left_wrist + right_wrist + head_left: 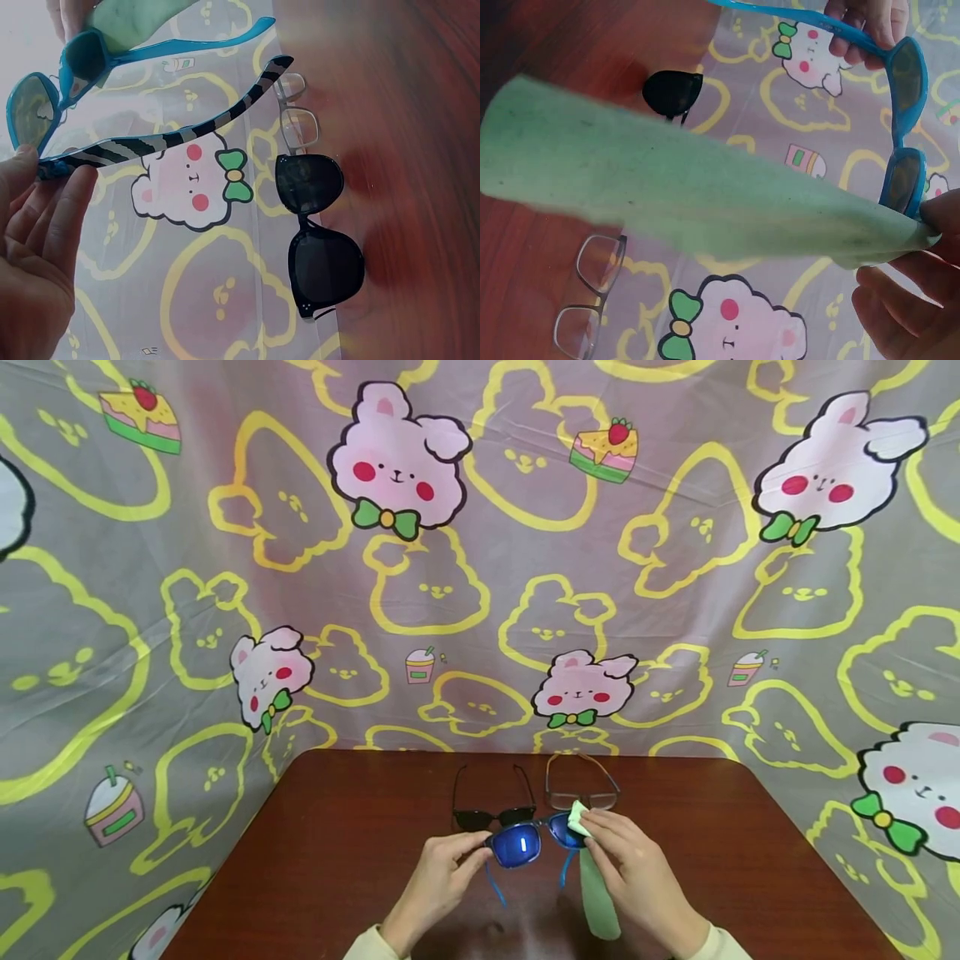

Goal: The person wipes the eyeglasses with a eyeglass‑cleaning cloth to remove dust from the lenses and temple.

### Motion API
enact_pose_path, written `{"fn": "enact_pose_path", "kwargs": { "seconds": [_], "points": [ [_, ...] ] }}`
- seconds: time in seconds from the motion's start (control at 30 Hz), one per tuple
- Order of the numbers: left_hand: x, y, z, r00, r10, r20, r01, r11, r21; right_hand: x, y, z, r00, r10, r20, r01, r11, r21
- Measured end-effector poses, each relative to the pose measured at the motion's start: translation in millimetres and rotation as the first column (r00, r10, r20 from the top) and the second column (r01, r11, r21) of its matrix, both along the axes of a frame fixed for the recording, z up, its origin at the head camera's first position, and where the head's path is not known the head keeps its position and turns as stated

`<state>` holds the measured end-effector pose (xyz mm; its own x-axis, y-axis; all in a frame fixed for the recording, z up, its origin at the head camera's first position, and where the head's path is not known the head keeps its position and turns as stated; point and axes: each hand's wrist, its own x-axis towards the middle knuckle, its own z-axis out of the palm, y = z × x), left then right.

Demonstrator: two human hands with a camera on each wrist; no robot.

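Here, above the brown wooden table (337, 827), short of its far edge, our left hand (441, 881) pinches blue-framed plastic sunglasses (517, 845) by one hinge; our right hand (639, 868) pinches a pale-green cloth (598, 897) over one lens; the sunglasses seem light, stiff, scratchable; we best grip the frame.

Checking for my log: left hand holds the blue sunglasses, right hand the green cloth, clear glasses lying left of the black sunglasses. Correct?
Not quite: the head view shows the clear glasses lying right of the black sunglasses. The left hand does hold the blue sunglasses, and the right hand the green cloth.
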<state>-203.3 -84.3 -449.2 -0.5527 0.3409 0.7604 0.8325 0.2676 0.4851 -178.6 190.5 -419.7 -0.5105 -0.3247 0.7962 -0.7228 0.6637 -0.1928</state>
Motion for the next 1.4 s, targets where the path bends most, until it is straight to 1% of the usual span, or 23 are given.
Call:
{"fn": "enact_pose_path", "kwargs": {
  "seconds": [0.07, 0.27, 0.4, 0.53, 0.63, 0.67, 0.77, 0.93, 1.0, 1.07, 1.13, 1.23, 1.3, 1.4],
  "points": [
    [0.1, 0.6, 0.3, 1.0, 0.0, 0.01, 0.0, 1.0, 0.004, 0.6, -0.6, 0.2, 1.0, 0.015, -0.015, -0.015, 1.0, 0.009],
    [0.4, 1.9, 0.8, 1.0, -0.002, 0.023, 0.001, 0.999, 0.036, 1.7, -0.7, 0.2, 0.999, 0.053, 0.014, -0.053, 0.998, -0.015],
    [0.6, 2.8, 0.4, 1.0, -0.026, 0.016, 0.025, 0.999, 0.042, 1.5, -1.2, -0.9, 0.996, 0.083, 0.022, -0.082, 0.996, -0.032],
    [-0.3, 3.4, -0.7, 0.999, -0.046, -0.004, 0.046, 0.998, 0.048, -0.5, -3.0, -2.1, 0.992, 0.127, -0.003, -0.127, 0.992, -0.028],
    [-0.7, 3.8, -0.3, 0.999, -0.039, -0.019, 0.04, 0.998, 0.049, -2.0, -4.7, -2.7, 0.987, 0.16, -0.018, -0.16, 0.987, -0.021],
    [-0.4, 4.0, 0.3, 0.999, -0.037, -0.013, 0.038, 0.998, 0.049, -2.4, -5.2, -2.9, 0.985, 0.17, -0.025, -0.171, 0.985, -0.021],
    [2.9, 5.3, 4.9, 0.999, -0.042, -0.008, 0.043, 0.998, 0.055, -2.9, -6.6, -3.9, 0.981, 0.188, -0.049, -0.189, 0.982, -0.014],
    [13.7, 7.4, 21.4, 0.999, -0.046, 0.006, 0.046, 0.996, 0.073, -3.4, -9.5, -5.0, 0.974, 0.206, -0.09, -0.208, 0.978, -0.006],
    [14.9, 8.0, 23.3, 0.999, -0.043, 0.01, 0.042, 0.996, 0.077, -3.6, -10.9, -5.0, 0.971, 0.217, -0.097, -0.218, 0.976, -0.002],
    [12.4, 8.6, 19.2, 0.999, -0.037, 0.006, 0.036, 0.996, 0.077, -3.8, -12.4, -4.7, 0.968, 0.224, -0.108, -0.226, 0.974, 0.002],
    [8.2, 9.0, 12.3, 1.0, -0.028, -0.001, 0.028, 0.997, 0.075, -4.0, -13.6, -4.3, 0.965, 0.231, -0.122, -0.233, 0.973, 0.003],
    [2.6, 8.8, 3.0, 1.0, -0.017, 0.018, 0.015, 0.996, 0.085, -3.9, -14.6, -3.4, 0.961, 0.242, -0.134, -0.244, 0.97, 0.006],
    [1.0, 8.5, 0.1, 1.0, -0.006, 0.024, 0.004, 0.996, 0.089, -3.7, -14.8, -2.9, 0.957, 0.251, -0.144, -0.251, 0.968, 0.013],
    [1.8, 8.8, 1.4, 1.0, 0.004, 0.028, -0.007, 0.995, 0.098, -2.9, -14.3, -1.9, 0.951, 0.265, -0.161, -0.263, 0.964, 0.032]
  ]
}}
